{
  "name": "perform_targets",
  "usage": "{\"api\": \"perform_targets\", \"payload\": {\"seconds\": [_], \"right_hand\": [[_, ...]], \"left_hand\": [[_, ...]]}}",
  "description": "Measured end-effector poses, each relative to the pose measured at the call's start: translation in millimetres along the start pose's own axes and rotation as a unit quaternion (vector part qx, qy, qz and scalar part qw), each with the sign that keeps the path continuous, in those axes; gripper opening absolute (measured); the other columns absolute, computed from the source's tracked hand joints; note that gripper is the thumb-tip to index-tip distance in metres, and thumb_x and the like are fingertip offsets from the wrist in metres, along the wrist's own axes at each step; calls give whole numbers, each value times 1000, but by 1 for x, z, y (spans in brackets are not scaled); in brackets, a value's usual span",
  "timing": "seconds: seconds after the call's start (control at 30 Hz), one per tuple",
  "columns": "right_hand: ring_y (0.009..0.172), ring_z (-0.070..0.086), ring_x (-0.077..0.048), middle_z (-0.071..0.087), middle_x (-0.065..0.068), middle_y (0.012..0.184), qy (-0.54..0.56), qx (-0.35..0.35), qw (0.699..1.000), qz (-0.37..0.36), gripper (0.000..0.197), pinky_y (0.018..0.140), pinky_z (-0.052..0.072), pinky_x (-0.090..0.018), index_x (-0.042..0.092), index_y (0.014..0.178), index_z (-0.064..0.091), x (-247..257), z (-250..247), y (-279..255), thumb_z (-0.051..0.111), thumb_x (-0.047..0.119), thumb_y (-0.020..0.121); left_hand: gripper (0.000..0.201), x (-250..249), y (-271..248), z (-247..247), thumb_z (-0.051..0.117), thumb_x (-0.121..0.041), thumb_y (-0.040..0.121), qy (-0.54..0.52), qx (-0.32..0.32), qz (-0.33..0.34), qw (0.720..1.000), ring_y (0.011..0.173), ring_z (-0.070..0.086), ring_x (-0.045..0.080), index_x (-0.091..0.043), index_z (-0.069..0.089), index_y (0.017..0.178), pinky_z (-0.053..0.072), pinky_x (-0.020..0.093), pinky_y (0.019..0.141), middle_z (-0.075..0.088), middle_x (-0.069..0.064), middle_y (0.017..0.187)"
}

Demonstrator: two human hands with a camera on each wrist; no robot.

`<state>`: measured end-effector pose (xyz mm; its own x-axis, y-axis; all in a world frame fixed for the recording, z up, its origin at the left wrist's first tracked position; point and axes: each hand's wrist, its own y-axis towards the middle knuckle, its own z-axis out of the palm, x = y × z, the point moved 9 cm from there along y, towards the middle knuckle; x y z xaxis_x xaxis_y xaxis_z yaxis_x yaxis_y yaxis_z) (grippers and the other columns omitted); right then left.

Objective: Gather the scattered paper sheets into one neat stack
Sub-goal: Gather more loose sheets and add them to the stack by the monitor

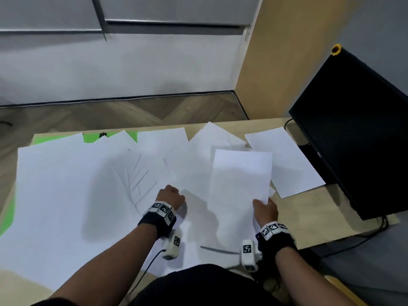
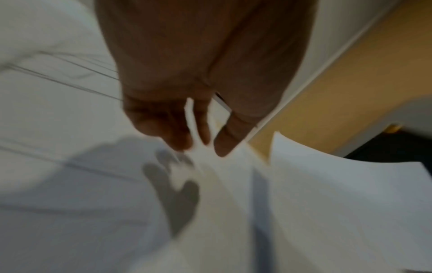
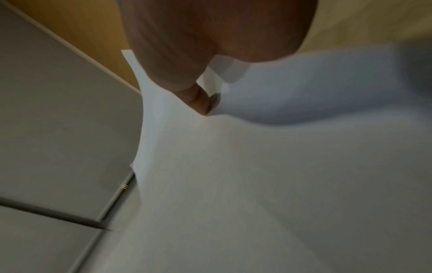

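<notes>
While your right hand (image 1: 265,209) pinches a raised sheet (image 1: 240,180) as the stack's start, your left hand (image 1: 171,195), fingers loosely curled and holding nothing, hovers over sheets (image 1: 66,184) scattered across the table (image 1: 309,217).

Pale wooden desk (image 1: 298,219), herringbone wood floor (image 1: 132,113), grey wall (image 1: 110,69), black monitor (image 1: 357,133) at right
</notes>
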<state>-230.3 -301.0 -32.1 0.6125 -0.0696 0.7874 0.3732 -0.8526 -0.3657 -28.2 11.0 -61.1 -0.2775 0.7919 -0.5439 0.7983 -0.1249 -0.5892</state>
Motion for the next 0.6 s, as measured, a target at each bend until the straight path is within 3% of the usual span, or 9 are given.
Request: {"api": "perform_targets", "payload": {"seconds": [0.1, 0.2, 0.3, 0.4, 0.5, 0.6], "right_hand": [[99, 64, -35, 71, -14, 109, -61, 27, 997, 37, 31, 85, 48, -32, 10, 108, 70, -28, -9, 17, 56, 13, 81], [91, 62, -31, 70, -12, 101, -82, 43, 994, 52, 25, 79, 45, -29, 9, 103, 70, -40, -13, 22, 55, 9, 83], [82, 61, -24, 67, -10, 87, -71, 54, 995, 55, 16, 73, 41, -25, 7, 93, 70, -41, -7, 19, 58, 5, 82], [79, 67, -27, 71, -16, 89, -73, 71, 994, 40, 20, 70, 45, -25, 2, 88, 72, -42, 6, 16, 60, 13, 75], [81, 68, -29, 67, -19, 94, -100, 94, 990, 37, 35, 74, 54, -31, 4, 86, 71, -59, 14, 26, 55, 28, 65], [83, 68, -27, 70, -10, 94, -113, 108, 987, 24, 33, 78, 55, -32, 11, 92, 72, -60, 13, 28, 57, 27, 67]], "left_hand": [[65, 26, -7, -3, 71, -44, 78, 81, -74, -74, 991, 122, 45, 34, -10, 48, 128, 43, 40, 94, 44, 14, 130], [79, 22, -19, 10, 72, -54, 74, 117, -85, -76, 986, 124, 40, 36, -7, 42, 130, 44, 43, 92, 39, 14, 132], [87, 12, -26, 25, 76, -54, 70, 118, -89, -81, 986, 123, 41, 35, -6, 37, 132, 44, 44, 92, 37, 13, 132], [81, 5, -28, 38, 80, -43, 69, 36, -76, -89, 992, 115, 51, 36, -8, 38, 130, 46, 40, 89, 38, 12, 129], [65, -1, -29, 50, 79, -33, 73, -60, -53, -91, 993, 95, 57, 27, -7, 49, 124, 44, 30, 74, 55, 12, 122], [42, -7, -32, 56, 64, -35, 83, 10, -50, -77, 996, 100, 59, 30, -12, 58, 118, 47, 32, 81, 64, 10, 113]]}}
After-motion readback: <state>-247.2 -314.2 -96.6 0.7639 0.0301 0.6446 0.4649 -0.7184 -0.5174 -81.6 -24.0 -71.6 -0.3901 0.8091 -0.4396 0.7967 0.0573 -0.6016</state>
